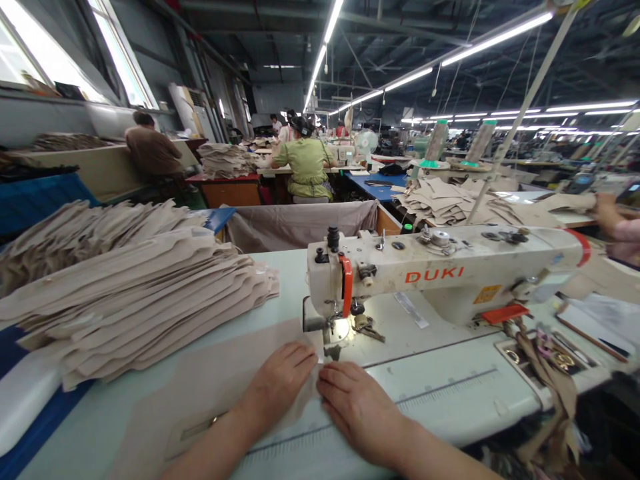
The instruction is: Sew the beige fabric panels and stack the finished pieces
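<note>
A flat beige fabric piece [200,373] lies on the pale green table, reaching the needle area of the white sewing machine [440,267]. On its right edge, just in front of the presser foot, rests my left hand [283,377], fingers together and pressed on the cloth. My right hand [355,407] sits close beside it, fingers bent together at the fabric's edge; the fingertips hide what they pinch. The lamp lights the needle plate [341,330] beyond both hands. A zipper-like strip [200,427] shows in the fabric beside my left forearm.
Stacked beige pieces [165,293] fill the table's left side. A tray [545,360] with small tools and hanging fabric strips is at the right. A ruler scale [450,387] runs along the front. People sit farther back; another person's hand shows at the right edge.
</note>
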The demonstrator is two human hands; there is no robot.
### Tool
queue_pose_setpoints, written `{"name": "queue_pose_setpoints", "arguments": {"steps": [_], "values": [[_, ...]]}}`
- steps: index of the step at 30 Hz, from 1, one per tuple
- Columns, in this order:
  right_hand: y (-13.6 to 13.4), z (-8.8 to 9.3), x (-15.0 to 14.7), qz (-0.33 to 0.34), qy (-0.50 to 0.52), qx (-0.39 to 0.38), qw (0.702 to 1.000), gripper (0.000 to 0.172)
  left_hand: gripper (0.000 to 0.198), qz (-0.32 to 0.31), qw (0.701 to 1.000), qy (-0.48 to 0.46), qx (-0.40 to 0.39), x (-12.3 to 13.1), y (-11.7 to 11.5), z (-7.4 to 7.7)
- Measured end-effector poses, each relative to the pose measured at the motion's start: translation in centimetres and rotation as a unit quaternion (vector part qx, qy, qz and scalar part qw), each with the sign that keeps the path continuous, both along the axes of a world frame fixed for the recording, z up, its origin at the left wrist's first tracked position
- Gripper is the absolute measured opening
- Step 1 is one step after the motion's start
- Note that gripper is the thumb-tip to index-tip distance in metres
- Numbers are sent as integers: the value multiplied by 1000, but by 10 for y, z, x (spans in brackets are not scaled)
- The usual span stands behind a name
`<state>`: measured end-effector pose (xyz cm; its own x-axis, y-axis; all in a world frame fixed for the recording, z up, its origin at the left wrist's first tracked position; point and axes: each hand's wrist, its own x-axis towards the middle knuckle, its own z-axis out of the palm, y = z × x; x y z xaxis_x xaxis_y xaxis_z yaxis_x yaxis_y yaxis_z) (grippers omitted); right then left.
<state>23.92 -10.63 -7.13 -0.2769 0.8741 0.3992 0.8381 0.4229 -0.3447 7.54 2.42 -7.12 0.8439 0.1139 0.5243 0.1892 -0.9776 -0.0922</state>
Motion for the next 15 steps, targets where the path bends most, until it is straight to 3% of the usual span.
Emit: {"name": "queue_pose_setpoints", "arguments": {"steps": [15], "values": [[6, 9, 8, 11, 3, -19, 1000, 18, 28, 17, 999, 30, -14, 0, 0, -2]]}}
